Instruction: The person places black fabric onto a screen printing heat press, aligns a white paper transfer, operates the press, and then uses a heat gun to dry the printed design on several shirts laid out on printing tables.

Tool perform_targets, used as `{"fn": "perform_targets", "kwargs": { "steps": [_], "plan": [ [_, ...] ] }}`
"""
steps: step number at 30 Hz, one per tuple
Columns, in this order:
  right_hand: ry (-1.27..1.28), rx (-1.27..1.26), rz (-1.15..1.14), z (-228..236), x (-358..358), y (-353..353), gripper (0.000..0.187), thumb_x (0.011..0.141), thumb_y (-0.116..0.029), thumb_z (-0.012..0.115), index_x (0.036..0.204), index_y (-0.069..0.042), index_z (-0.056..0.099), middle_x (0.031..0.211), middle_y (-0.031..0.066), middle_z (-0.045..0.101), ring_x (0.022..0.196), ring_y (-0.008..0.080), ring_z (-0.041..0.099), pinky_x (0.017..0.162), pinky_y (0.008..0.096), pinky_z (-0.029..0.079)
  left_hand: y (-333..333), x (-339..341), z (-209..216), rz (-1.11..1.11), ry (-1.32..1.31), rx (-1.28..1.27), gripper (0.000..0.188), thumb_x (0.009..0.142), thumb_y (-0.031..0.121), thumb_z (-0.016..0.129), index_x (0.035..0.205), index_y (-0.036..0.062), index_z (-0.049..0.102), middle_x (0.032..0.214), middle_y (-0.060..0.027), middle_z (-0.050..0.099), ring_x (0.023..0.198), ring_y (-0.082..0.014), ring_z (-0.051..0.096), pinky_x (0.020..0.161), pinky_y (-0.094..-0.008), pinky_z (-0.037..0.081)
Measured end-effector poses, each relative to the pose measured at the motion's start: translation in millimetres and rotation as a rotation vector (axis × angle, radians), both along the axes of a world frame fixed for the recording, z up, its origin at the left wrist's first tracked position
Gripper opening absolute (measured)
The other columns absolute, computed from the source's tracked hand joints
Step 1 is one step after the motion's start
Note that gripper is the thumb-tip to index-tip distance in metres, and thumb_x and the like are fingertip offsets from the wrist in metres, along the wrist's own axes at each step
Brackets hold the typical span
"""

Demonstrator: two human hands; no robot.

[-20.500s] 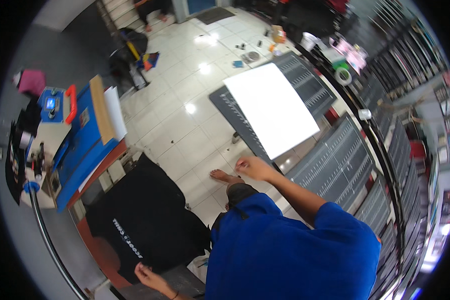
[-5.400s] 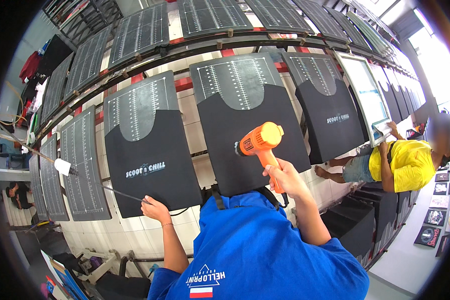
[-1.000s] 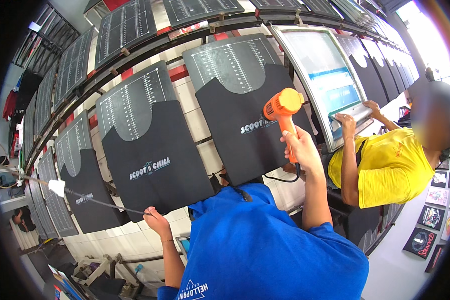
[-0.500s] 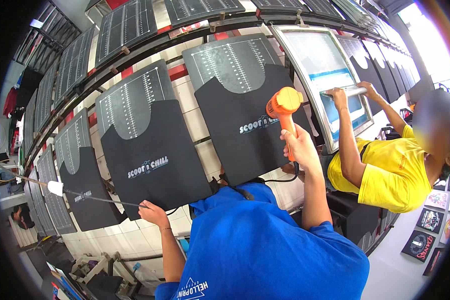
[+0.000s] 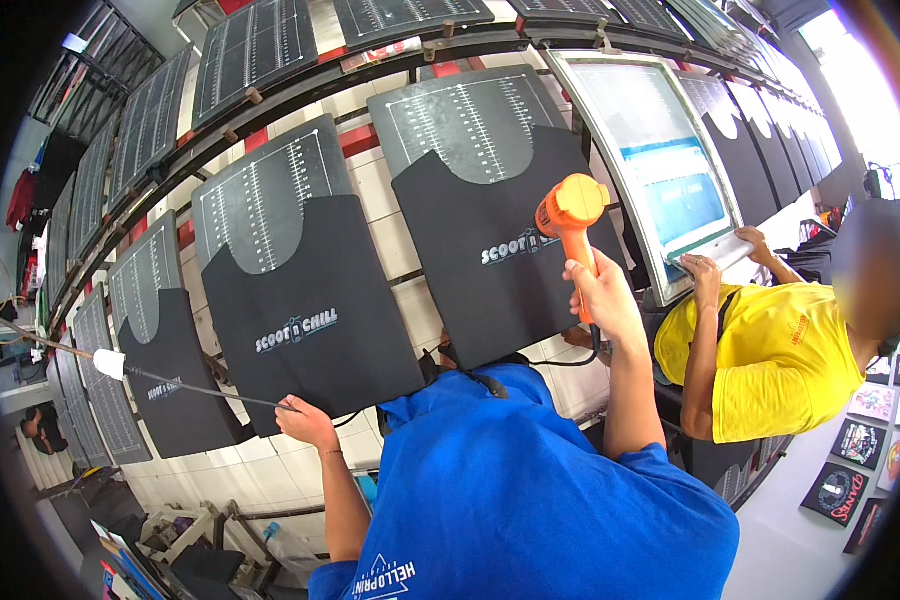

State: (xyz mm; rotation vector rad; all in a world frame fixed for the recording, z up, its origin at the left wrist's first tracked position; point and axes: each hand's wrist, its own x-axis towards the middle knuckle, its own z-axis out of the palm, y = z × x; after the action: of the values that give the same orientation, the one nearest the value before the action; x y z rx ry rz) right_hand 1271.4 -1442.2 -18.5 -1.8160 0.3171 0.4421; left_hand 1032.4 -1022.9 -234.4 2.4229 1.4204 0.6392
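Note:
An orange heat gun (image 5: 576,205) is in my right hand (image 5: 607,297), its handle gripped and its wide head above the print on a black fabric panel (image 5: 490,290). A black cable runs down from the handle. My left hand (image 5: 308,425) is closed on a thin black cord (image 5: 210,394) that stretches away to the left. A white block-shaped piece (image 5: 109,364) sits along this cord. Near that hand lies another black fabric panel (image 5: 305,275) with pale blue-white lettering, spread on a dark marked board (image 5: 260,200).
To the right, a co-worker in yellow (image 5: 770,360) holds a squeegee (image 5: 720,251) on a framed screen (image 5: 670,150) with blue ink. A smaller printed panel (image 5: 175,385) lies at left. More marked boards (image 5: 253,60) line a metal rail behind. Sample prints (image 5: 838,492) hang at lower right.
The co-worker's hands and squeegee have come down the screen to its near end. My hands hold the heat gun and cord in almost the same places.

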Motion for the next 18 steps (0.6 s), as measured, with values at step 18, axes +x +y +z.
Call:
{"fn": "perform_targets", "kwargs": {
  "steps": [18],
  "plan": [
    [0.078,0.209,-0.011,7,-24,-9,0.028,0.096,-0.02,0.057,0.115,0.0,0.054,0.082,0.0029,0.059,0.053,0.0069,0.053,0.049,0.0229,0.048,1,-2,1,0.008,0.015,-0.003,0.035,0.097,0.028,0.047,0.094,-0.005,0.057,0.09,-0.022,0.062,0.089,-0.0405,0.056,0.079,-0.0493,0.041]
  ]
}}
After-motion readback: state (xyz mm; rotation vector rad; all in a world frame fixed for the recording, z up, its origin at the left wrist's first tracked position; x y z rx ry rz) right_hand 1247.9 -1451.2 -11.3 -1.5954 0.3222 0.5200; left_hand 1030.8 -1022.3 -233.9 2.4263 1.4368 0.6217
